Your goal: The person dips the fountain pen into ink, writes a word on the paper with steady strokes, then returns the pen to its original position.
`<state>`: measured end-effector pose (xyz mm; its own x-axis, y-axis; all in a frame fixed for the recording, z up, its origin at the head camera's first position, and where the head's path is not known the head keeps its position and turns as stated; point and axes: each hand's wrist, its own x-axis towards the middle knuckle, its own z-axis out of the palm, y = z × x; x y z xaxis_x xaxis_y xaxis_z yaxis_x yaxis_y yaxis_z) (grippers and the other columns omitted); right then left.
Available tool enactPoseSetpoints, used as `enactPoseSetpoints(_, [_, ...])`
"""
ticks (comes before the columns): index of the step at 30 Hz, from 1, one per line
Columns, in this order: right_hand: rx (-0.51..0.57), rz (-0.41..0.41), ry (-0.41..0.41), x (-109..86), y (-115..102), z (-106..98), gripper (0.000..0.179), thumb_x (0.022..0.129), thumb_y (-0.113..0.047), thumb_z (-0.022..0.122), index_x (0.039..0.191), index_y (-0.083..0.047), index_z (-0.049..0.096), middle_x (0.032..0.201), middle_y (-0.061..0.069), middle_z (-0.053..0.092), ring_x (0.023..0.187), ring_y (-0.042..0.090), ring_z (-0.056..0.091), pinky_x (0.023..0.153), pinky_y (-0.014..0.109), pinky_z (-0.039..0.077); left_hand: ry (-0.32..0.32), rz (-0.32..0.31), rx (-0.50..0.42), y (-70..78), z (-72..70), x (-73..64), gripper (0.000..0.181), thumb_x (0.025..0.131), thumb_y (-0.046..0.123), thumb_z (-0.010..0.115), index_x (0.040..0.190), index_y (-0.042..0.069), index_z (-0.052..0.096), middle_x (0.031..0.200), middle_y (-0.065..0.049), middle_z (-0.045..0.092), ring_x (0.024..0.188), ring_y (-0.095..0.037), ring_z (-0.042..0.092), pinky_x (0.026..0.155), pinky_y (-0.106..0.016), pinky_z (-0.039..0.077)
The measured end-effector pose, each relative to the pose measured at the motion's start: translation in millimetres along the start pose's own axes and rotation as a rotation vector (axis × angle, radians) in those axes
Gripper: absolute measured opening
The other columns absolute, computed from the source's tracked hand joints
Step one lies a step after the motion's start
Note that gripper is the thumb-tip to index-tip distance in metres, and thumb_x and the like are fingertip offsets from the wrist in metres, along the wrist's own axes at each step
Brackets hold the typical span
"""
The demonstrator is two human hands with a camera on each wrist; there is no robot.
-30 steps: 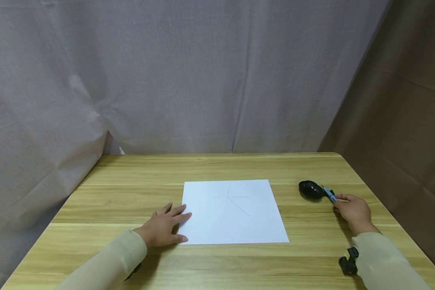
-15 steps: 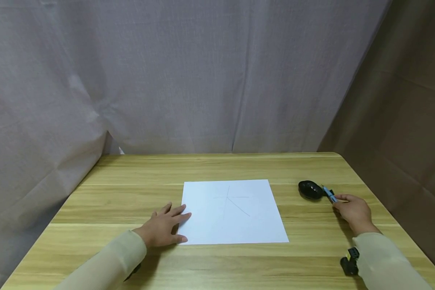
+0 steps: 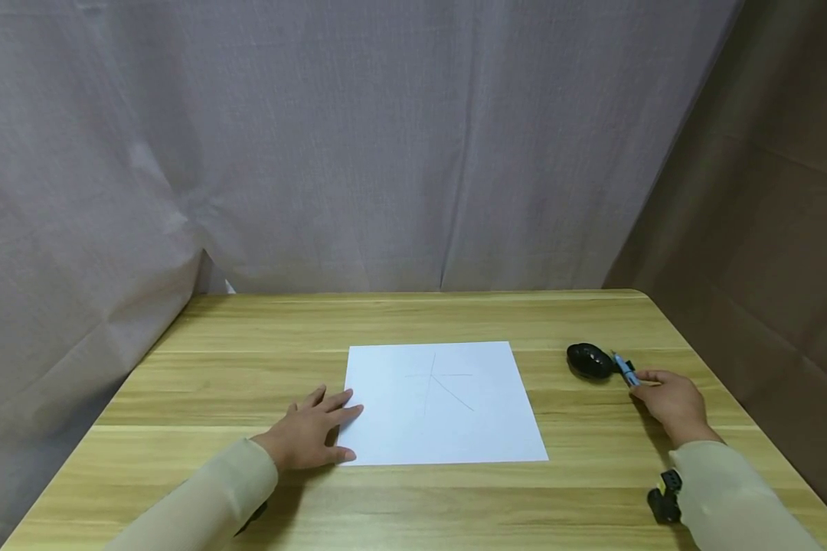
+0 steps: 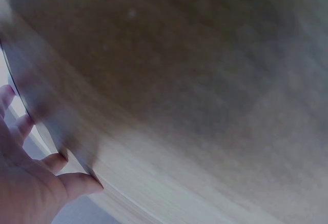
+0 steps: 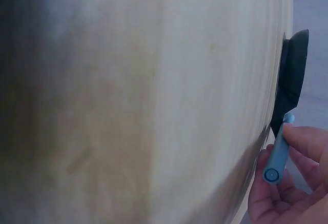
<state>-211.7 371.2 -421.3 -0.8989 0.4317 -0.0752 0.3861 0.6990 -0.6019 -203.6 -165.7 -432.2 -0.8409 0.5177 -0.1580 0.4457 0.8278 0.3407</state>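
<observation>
A white sheet of paper (image 3: 482, 425) bearing several thin drawn lines lies on the wooden table. My left hand (image 3: 308, 435) rests on the sheet's left edge, fingers spread. At the right, my right hand (image 3: 671, 404) pinches a light blue pen (image 5: 278, 156) between thumb and fingers. The pen's far end points away from me, beside a glossy black rounded object (image 3: 589, 360) with a narrow end toward the pen. Whether pen and black object touch, I cannot tell. The left wrist view shows the left fingertips (image 4: 97, 184) at the paper's edge.
The wooden table (image 3: 262, 329) runs back to a grey curtain (image 3: 331, 153). Brown-grey cloth (image 3: 765, 229) hangs along the right side. A small black device (image 3: 664, 499) sits at the right wrist.
</observation>
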Motion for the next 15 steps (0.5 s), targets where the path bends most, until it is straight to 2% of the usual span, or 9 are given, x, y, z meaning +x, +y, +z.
enactPoseSetpoints(7, [0.000, -0.009, 0.009, -0.9, -1.5, -0.8, 0.038, 0.093, -0.015, 0.060, 0.121, 0.010, 0.058, 0.121, 0.034, 0.053, 0.081, 0.032, 0.053, 0.056, 0.031, 0.039, 0.003, 0.002, -0.003, -0.2, 0.2, -0.2, 0.073, 0.084, 0.057, 0.065, 0.146, 0.026, 0.044, 0.159, -0.002, 0.026, 0.143, -0.048, 0.014, 0.097, -0.079, 0.018])
enactPoseSetpoints(15, [-0.014, -0.015, 0.005, -0.3, -1.0, -1.0, 0.039, 0.093, -0.016, 0.060, 0.121, 0.010, 0.058, 0.123, 0.035, 0.052, 0.087, 0.036, 0.053, 0.059, 0.032, 0.039, 0.004, 0.006, -0.010, 1.3, -0.9, -0.7, 0.073, 0.084, 0.056, 0.065, 0.146, 0.024, 0.044, 0.159, -0.004, 0.026, 0.142, -0.049, 0.014, 0.097, -0.080, 0.017])
